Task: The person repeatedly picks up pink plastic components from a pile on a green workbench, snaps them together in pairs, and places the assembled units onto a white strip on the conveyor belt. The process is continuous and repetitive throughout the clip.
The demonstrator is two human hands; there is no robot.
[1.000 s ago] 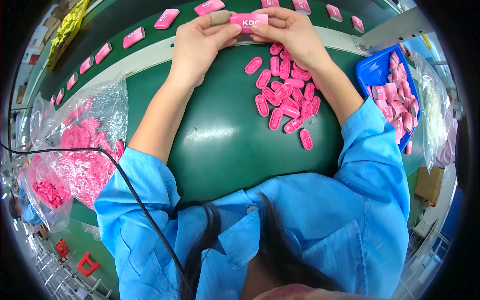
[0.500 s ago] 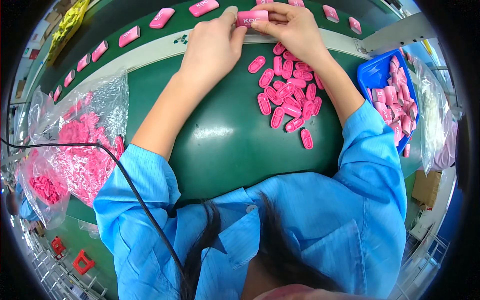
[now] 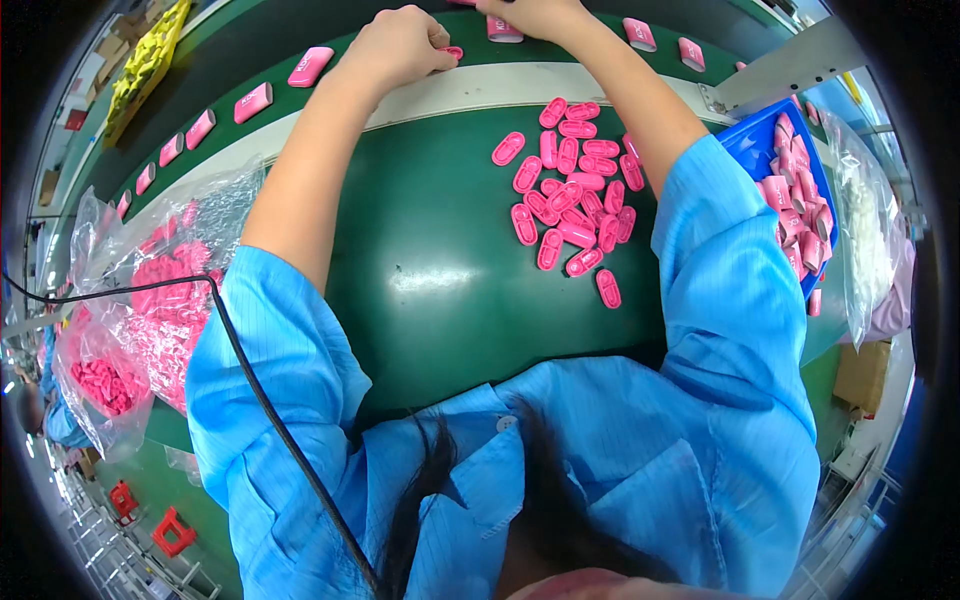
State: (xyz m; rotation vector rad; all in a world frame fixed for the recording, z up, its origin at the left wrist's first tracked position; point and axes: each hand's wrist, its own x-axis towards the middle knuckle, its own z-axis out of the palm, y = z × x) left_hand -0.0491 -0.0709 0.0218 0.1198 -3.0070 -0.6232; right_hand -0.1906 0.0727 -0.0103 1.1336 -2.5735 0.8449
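Observation:
My left hand (image 3: 398, 48) is at the far strip, its fingers closed on a small pink oval cap (image 3: 453, 53) that shows past the fingertips. My right hand (image 3: 540, 14) reaches over the green belt and is partly cut off by the top edge. At its fingertips the edge of a pink piece (image 3: 462, 2) shows, seemingly pinched; most of it is out of view. Just under that hand a pink flattened casing (image 3: 504, 30) rests on the belt. Loose pink oval caps (image 3: 577, 232) lie in a heap on the green table between my forearms.
More pink casings (image 3: 253, 102) stand spaced along the green belt, behind a pale strip (image 3: 480, 88). A blue bin (image 3: 745, 137) of casings sits at the right, beside a clear bag (image 3: 862, 235). Clear bags (image 3: 250, 185) of pink parts lie left. A black cable (image 3: 262, 365) crosses my left sleeve.
Both hands have parted from the pink casing they held together. My left hand moved left and now has a cap; my right hand moved up and left over the belt.

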